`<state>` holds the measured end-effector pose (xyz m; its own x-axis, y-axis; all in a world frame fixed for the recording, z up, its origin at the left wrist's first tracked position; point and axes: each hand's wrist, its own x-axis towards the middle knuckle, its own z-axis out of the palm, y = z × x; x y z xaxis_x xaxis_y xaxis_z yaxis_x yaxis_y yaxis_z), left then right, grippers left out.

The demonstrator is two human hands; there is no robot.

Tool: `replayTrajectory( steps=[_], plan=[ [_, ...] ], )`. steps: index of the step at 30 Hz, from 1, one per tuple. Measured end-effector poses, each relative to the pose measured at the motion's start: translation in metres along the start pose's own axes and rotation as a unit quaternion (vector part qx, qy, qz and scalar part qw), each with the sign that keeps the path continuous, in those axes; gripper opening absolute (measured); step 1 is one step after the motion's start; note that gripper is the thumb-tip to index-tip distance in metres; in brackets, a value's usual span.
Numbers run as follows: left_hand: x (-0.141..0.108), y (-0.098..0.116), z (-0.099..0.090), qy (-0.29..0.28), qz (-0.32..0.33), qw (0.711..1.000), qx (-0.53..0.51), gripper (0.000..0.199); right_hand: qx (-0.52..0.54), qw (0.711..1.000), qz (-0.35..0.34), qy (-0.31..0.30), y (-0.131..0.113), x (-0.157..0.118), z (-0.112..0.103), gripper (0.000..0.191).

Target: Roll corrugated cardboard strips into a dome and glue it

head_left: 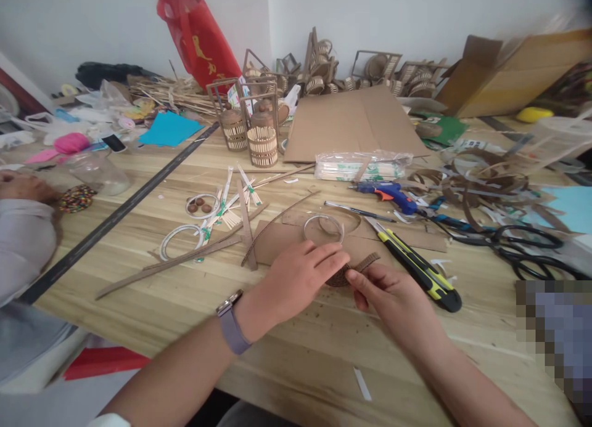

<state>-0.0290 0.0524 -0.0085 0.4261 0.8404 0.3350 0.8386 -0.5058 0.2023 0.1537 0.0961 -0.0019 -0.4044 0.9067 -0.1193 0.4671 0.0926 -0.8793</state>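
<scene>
A brown corrugated cardboard strip [369, 262] is curled into a small roll between my two hands, just above the table's near part. My right hand [393, 294] pinches it between thumb and fingers, and one loose end sticks up past the fingertips. From the other side, my left hand [300, 276] closes over the roll, its fingers together and hiding much of it. Right behind my left fingers stands a pale ring of curled strip [319, 216] on a flat cardboard piece [272, 242]. A yellow-and-black utility knife [416, 264] lies beside my right hand, blade out.
Behind the knife lie a pen [358, 211], a blue glue gun [388, 194] and black scissors [522, 239]. Wrapped sticks [361, 167] and small stick baskets [263, 146] stand farther back. White rings [181, 242] lie left. Another person's hand [25, 187] rests at the far left.
</scene>
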Motion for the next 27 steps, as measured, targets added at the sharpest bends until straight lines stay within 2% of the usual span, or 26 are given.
replayTrajectory(
  steps=[5,8,11,15,21,27],
  plan=[
    [-0.002,0.010,0.004,0.064,-0.078,0.995,0.009,0.054,0.010,0.999,-0.015,0.046,0.000,-0.004,0.007,0.049],
    [-0.002,0.014,0.008,0.067,-0.104,0.992,-0.023,0.056,0.026,0.998,-0.011,0.053,0.003,-0.006,0.010,0.049],
    [-0.001,0.014,0.009,0.051,-0.085,0.994,-0.035,0.045,0.019,0.999,-0.006,0.042,0.003,-0.006,0.010,0.048],
    [0.001,0.010,0.005,0.036,-0.045,0.998,0.009,0.035,-0.010,0.999,-0.005,0.034,0.001,-0.005,0.006,0.046],
    [0.001,0.009,0.005,0.015,0.008,0.997,0.080,0.041,-0.027,0.999,-0.014,0.033,0.002,-0.004,0.013,0.046],
    [0.002,0.014,0.003,0.027,0.017,0.994,0.106,0.033,-0.052,0.998,-0.008,0.014,0.003,-0.007,0.016,0.045]
  ],
)
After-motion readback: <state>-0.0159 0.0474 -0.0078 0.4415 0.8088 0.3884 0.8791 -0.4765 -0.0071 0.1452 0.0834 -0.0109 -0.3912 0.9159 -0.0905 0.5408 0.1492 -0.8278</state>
